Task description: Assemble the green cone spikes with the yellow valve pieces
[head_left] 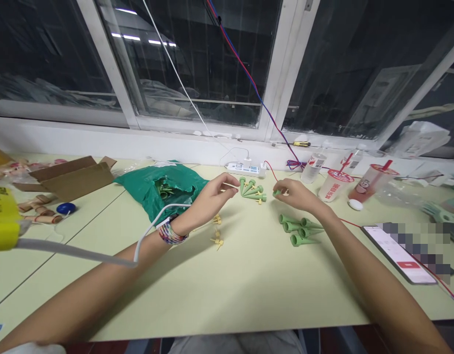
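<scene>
My left hand [213, 195] hovers over the table with its fingers pinched on a thin pale stick. My right hand [295, 193] is closed on a small green cone piece [277, 192] at its fingertips. Between the two hands lies a cluster of green cone pieces with yellow fittings [252, 191]. A second pile of plain green cones [298, 228] rests under my right wrist. Several small yellow fittings [217, 231] lie scattered below my left hand. A beaded bracelet and a white cable sit at my left wrist.
A green plastic bag [164, 189] with more green parts lies left of my left hand. A cardboard box [70, 176] sits at the far left, a power strip [247, 169] by the window. Two drink cups [333, 184], a bottle [313, 167] and a phone [398, 253] are at the right.
</scene>
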Motion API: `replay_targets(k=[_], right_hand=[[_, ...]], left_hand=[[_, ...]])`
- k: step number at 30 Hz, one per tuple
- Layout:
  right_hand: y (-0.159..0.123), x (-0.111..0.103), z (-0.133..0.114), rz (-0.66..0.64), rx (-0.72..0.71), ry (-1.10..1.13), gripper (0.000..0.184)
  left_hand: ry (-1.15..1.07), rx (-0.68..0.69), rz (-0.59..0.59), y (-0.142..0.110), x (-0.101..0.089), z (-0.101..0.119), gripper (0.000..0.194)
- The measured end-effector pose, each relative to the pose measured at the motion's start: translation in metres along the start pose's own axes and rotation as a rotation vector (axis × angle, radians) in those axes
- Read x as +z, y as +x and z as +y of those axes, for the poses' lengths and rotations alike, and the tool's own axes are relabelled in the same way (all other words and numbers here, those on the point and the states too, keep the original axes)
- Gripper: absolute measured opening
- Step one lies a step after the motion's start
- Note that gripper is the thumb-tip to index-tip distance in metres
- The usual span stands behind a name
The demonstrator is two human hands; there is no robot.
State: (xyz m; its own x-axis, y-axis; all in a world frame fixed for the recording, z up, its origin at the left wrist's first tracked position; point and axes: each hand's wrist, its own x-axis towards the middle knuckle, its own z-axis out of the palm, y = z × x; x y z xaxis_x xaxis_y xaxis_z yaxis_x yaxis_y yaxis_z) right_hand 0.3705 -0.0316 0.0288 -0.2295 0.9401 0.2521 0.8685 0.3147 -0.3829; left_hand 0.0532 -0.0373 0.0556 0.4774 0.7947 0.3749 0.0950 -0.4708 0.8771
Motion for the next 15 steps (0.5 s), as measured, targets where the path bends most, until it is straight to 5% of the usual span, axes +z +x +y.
replay_targets(k=[3, 8, 15], right_hand=[[0.012, -0.005, -0.042, 0.091, -0.076, 0.283, 0.026], [0.033, -0.001, -0.110, 0.063, -0.161, 0.851, 0.041], [0.043, 0.023, -0.140, 0.264, -0.153, 1.045, 0.048]], left_hand=[[0.023, 0.003, 0.000, 0.000, 0.000, -0.002, 0.020], [-0.012, 0.012, -0.031, 0.000, -0.003, 0.005, 0.045], [-0.079, 0.030, 0.063, 0.004, -0.011, 0.014, 0.045]])
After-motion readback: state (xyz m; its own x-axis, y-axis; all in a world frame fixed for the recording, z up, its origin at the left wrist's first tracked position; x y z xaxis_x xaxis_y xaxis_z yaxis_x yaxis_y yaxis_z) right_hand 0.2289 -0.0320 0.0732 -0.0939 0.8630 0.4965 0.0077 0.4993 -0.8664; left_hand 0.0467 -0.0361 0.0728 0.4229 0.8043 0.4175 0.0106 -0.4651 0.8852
